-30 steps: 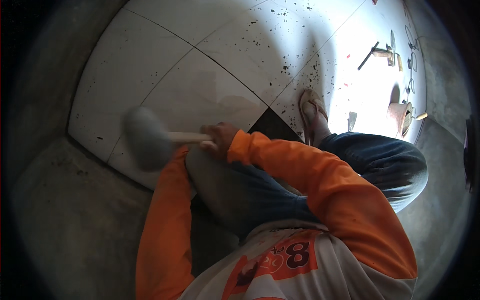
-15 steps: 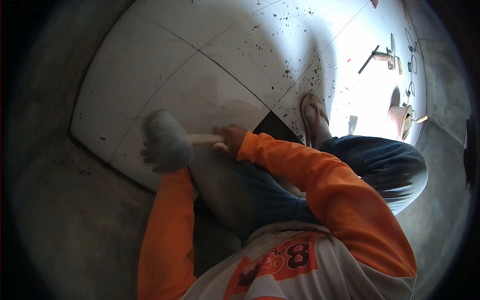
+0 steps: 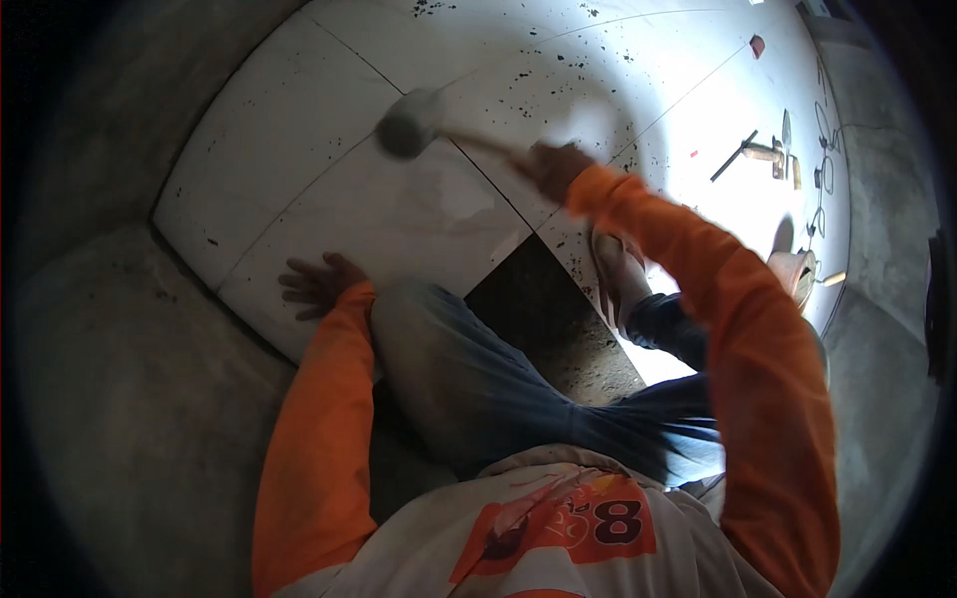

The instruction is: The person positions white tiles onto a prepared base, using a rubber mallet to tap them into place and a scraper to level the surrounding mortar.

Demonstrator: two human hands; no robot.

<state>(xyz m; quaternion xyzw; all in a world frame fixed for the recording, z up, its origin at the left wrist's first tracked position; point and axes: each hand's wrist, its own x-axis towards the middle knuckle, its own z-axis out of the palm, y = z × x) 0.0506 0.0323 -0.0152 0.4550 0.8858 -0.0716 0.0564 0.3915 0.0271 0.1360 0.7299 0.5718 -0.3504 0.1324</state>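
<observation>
My right hand grips the wooden handle of a rubber mallet, whose thick grey head is blurred by motion. That head is over the joint where several large white floor tiles meet; whether it touches them I cannot tell. My left hand lies flat with fingers spread on the white tile beside my bent knee, holding nothing. Between my legs a dark, untiled patch of ground shows next to the tile edge.
Dark crumbs lie scattered over the far tiles. On the right are trowels, a bucket, wire loops and a small red object. Bare grey walls stand at left and right. My sandalled foot rests near the gap.
My right hand has swung the mallet away and to the right, from over my left hand to the far tile joint. The left hand, previously behind the mallet head, now shows fully.
</observation>
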